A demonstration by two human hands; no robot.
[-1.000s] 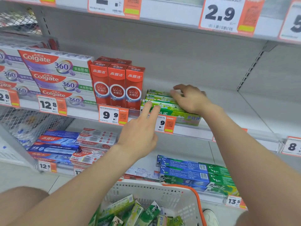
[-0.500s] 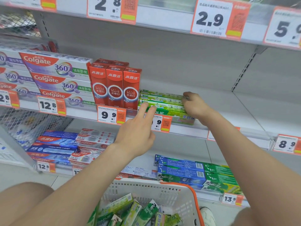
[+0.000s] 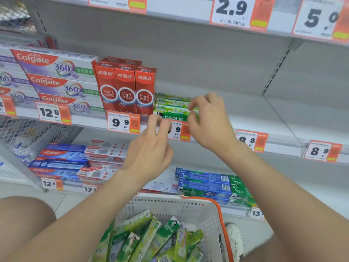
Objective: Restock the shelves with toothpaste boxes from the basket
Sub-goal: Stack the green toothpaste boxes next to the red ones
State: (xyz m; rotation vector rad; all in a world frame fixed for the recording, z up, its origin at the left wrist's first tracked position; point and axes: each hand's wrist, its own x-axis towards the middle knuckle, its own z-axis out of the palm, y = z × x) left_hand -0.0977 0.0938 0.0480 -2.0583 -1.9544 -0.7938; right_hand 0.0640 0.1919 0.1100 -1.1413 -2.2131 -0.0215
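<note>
**Toothpaste boxes on the shelf, two hands in front**

The green toothpaste boxes lie flat in a low stack on the middle shelf, just beside three upright red boxes that stand on their left. The front box of the stack shows the word DARLIE. The right hand is in front of the right end of this stack and hides it. Its fingers are bent, with the thumb below them and a small gap between. The picture is blurred at this place, so I cannot tell if the hand pinches a box or is only near it.

The left hand is lower, in front of the shelf edge, and covers part of a price tag. Its fingers are loosely bent, a little apart, and they hold nothing.

The basket, white with an orange rim, is below, between the two forearms. More green boxes lie inside it without order, some flat and some tilted. Colgate boxes are stacked at the left side of the middle shelf. Blue and green cartons lie on the shelf under it. A white shoe is on the floor just beside the basket.
</note>
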